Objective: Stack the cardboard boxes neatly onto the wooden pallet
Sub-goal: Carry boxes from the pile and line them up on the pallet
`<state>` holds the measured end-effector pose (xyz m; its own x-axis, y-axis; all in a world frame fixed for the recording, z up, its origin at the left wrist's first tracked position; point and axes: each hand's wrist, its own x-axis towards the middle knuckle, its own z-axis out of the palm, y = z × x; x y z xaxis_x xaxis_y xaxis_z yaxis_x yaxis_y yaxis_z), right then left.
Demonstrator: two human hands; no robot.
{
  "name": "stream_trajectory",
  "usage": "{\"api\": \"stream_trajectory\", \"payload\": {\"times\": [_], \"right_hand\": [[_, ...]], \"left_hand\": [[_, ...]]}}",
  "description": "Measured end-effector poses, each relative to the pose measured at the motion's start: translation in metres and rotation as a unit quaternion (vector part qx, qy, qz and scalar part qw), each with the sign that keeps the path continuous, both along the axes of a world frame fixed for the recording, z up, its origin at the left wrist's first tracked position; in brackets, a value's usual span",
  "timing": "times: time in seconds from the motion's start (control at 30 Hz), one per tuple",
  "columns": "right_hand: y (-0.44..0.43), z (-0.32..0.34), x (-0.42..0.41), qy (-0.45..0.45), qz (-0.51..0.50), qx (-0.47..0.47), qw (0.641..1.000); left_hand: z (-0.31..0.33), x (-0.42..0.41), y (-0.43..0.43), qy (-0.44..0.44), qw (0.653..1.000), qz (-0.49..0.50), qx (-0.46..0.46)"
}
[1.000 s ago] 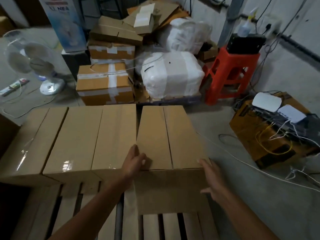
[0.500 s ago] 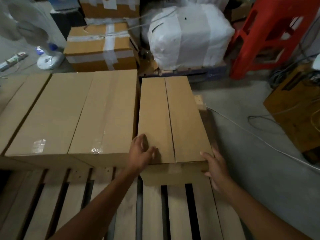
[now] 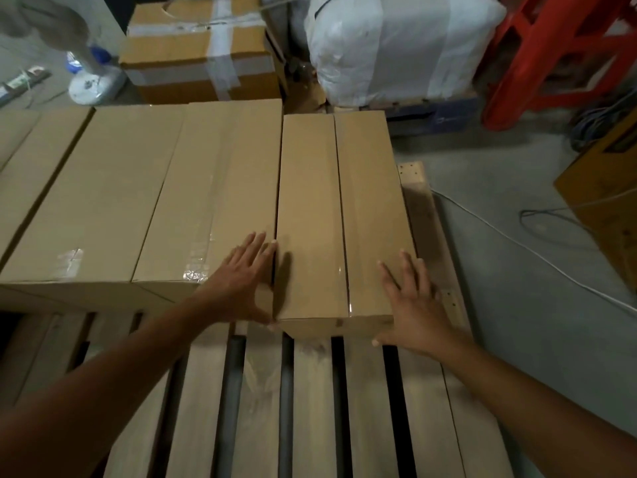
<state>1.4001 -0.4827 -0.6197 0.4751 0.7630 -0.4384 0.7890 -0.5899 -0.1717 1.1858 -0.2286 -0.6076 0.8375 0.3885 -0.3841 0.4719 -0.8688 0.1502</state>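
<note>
Fingers (image 3: 253, 243) straight, spread, left hand (image 3: 238, 288) on adjacent box (image 3: 206, 201), right hand (image 3: 417, 308) at end box (image 3: 337, 219)

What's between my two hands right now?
The near end of the rightmost cardboard box, in the head view: left hand at its left edge, right hand at its right corner.

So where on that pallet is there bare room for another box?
The near slats of the pallet, in front of the box row, are bare. A narrow strip shows right of the rightmost box. The far half is packed.
</note>
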Motion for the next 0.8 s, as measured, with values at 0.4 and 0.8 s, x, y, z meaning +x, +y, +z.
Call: {"api": "stream_trajectory", "payload": {"times": [0.4, 0.8], "right_hand": [[0.049, 0.001, 0.013, -0.003, -0.063, -0.006, 0.998], [0.065, 0.001, 0.017, -0.004, -0.079, -0.015, 0.997]], "left_hand": [[-0.038, 0.0, 0.005, -0.022, 0.996, -0.028, 0.082], [-0.046, -0.004, 0.003, -0.079, 0.992, -0.003, 0.095]]}}
